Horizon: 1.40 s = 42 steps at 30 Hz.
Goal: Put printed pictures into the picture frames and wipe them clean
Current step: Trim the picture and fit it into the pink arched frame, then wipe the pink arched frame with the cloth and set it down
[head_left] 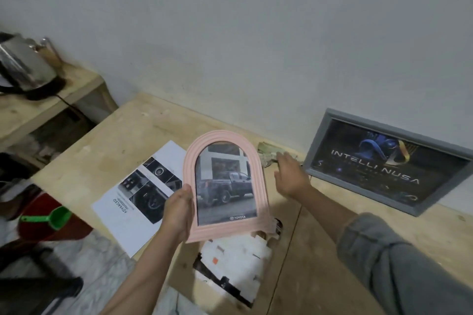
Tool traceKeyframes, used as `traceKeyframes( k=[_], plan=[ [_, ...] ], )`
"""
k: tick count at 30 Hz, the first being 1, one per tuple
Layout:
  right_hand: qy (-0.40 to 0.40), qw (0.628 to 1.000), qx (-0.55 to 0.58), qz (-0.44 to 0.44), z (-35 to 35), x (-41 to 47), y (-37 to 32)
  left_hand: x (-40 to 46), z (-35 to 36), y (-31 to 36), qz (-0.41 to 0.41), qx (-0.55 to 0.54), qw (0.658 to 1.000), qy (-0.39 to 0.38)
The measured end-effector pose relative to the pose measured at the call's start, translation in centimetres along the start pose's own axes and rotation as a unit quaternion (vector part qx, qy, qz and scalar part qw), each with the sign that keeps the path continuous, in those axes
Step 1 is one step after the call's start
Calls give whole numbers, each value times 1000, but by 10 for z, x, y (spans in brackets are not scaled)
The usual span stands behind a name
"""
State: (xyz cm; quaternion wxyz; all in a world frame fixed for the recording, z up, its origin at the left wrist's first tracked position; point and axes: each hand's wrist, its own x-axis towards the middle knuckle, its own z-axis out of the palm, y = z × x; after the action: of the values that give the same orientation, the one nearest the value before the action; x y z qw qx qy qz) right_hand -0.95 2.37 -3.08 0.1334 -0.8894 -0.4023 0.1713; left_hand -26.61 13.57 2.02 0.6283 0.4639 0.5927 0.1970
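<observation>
Two arms of a person reach in from the bottom edge. The left hand [179,215], at 6 o'clock, has a bare forearm. The right hand [290,176] has a bare wrist, with a rumpled grey sleeve [399,261] pushed up the forearm at 4 o'clock.

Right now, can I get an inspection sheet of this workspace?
Surface: bare plywood table, scuffed.
Job's things: pink arched frame holding a Toyota truck print; grey frame leaning on the wall; rag by the wall.
Clutter: printed brochure sheet; cut paper scraps.
Grippers: left hand grips the pink frame; right hand open, reaching at the rag.
Cables: black cord under the kettle.
Surroundings: red bucket, green scoop.
</observation>
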Motion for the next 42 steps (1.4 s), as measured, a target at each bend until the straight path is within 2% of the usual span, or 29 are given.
traceKeyframes(
  k=[3, 4, 5, 7, 9, 14, 15, 18, 20, 22, 27, 31, 34, 39, 42],
  plan=[
    [-35, 991, -127, -1, 7, 35, -1, 24, -6, 4, 11, 17, 1000, 2],
    [-10, 988, -152, -21, 13, 46, -1, 30, -8, 5, 15, 19, 1000, 2],
    [8, 985, -171, -36, 17, 54, 1, 34, -9, 6, 19, 19, 1000, 1],
    [-23, 977, -203, -53, 19, 63, 1, 43, -11, 5, 4, 19, 1000, -6],
    [-15, 972, -224, -75, 21, 70, 1, 53, -14, 4, -6, 10, 1000, -3],
    [-4, 984, -164, -71, 13, 82, -2, 61, -18, 2, -20, 4, 1000, -6],
    [-23, 990, -133, -46, 8, 82, -3, 60, -18, 2, -21, 7, 1000, -6],
    [64, 998, 31, 1, -7, 73, -11, 53, -15, 5, -10, 13, 1000, -15],
    [113, 988, 96, -31, -21, 64, -21, 44, -13, 9, 17, 29, 999, -24],
    [137, 982, 109, -71, -41, 46, -29, 31, -6, 11, 42, 40, 998, -32],
    [177, 962, 20, -206, -74, -1, -44, 6, 19, 7, 86, 43, 994, -45],
    [215, 918, -130, -308, -82, -41, -28, -39, 51, 8, 157, 47, 985, -54],
    [234, 894, -187, -334, -91, -69, -3, -69, 67, 1, 204, 43, 977, -53],
    [263, 881, -241, -309, -103, -135, 40, -105, 80, -6, 207, -17, 974, -84],
    [287, 873, -237, -314, -98, -175, 60, -122, 89, -7, 204, -49, 971, -111]
  ],
)
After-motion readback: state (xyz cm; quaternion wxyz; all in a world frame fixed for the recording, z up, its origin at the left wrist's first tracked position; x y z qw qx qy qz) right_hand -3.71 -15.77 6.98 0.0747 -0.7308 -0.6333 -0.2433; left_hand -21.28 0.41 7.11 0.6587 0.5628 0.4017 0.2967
